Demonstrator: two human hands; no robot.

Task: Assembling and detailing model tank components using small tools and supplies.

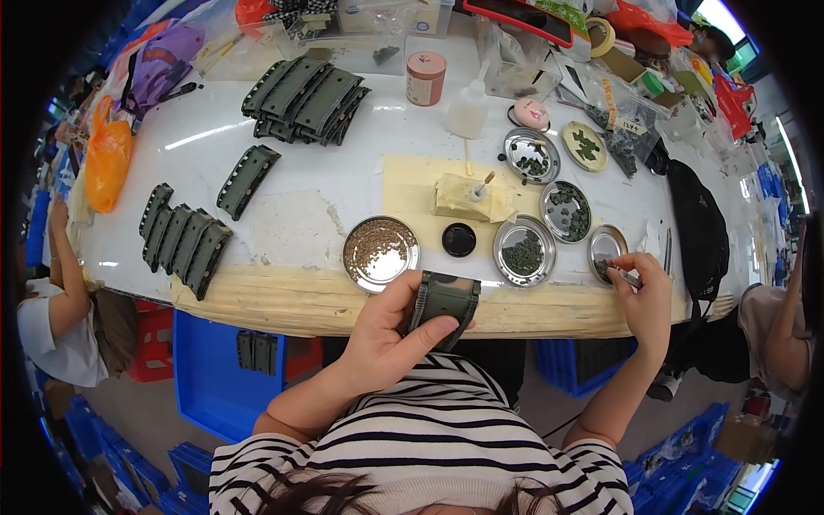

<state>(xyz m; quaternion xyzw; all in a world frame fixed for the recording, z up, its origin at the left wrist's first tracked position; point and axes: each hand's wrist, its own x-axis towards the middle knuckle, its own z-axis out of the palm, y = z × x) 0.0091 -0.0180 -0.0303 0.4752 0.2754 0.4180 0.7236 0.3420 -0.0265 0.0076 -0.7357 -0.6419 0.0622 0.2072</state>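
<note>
My left hand (378, 343) is closed round a dark green curved part (448, 296) with ridged edges, held up just off the table's front edge. Pinched in the fingers of my right hand (645, 300) is a pair of tweezers (631, 277), reaching into a small round metal dish (609, 233) of tiny dark pieces. Whether the tips grip a piece is too small to tell. Nearby, another metal dish (525, 276) holds small green pieces, and one in front of me (350, 270) holds tan bits. A small black round pot (458, 240) stands between those two.
Similar green parts lie in a stack (305, 99) and a row (184, 236) at the left. A yellow taped block (455, 196) holds a brush upright. Beyond it stand a white bottle (468, 110) and a pink can (426, 79). A black bag (697, 227) hangs at the right edge.
</note>
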